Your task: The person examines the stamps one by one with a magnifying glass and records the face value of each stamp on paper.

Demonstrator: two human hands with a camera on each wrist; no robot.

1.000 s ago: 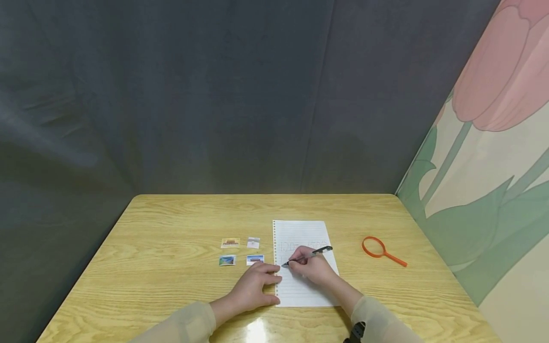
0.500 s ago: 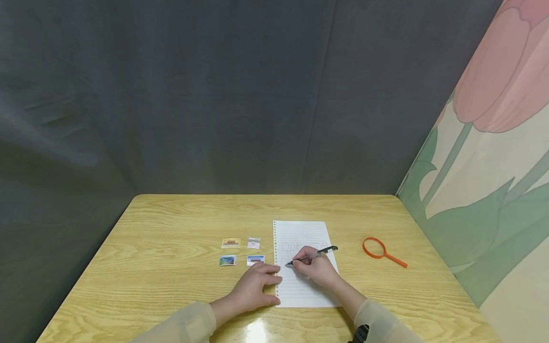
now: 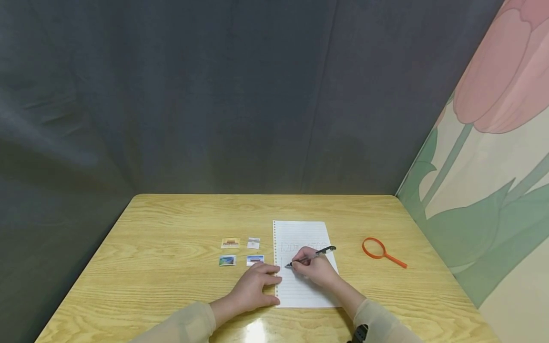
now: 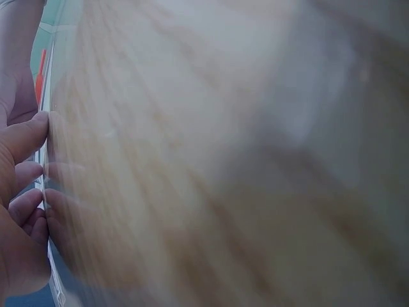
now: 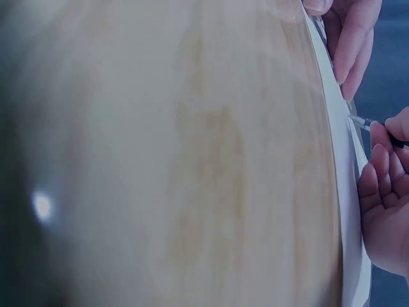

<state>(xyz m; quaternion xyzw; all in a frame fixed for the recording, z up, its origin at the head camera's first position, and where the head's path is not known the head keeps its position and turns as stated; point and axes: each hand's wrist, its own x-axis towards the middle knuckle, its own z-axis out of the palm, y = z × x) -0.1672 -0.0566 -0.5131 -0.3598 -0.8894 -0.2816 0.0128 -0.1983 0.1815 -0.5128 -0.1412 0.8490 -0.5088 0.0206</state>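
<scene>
A lined white sheet [image 3: 306,295] with holes down its left edge lies on the wooden table [image 3: 171,247], faint writing across its upper part. My right hand [image 3: 317,270] grips a black pen [image 3: 324,250] slantwise, its tip at the paper just right of the left edge. In the right wrist view the pen [image 5: 364,122] also shows, pinched by the right hand [image 5: 390,204]. My left hand [image 3: 253,288] rests with spread fingers on the sheet's left edge; the left wrist view shows this hand [image 4: 19,192] low at the tabletop.
Left of the sheet lie several small picture cards, among them a yellow one [image 3: 230,243] and a green-blue one [image 3: 227,260]. An orange magnifying glass [image 3: 395,260] lies to the right. Dark cloth [image 3: 257,95] stands behind the table, a flower-patterned wall [image 3: 493,200] at right.
The right hand and pen have shifted slightly right over the paper since the earliest frame, with a slight move back left at the end. The left hand has stayed in place.
</scene>
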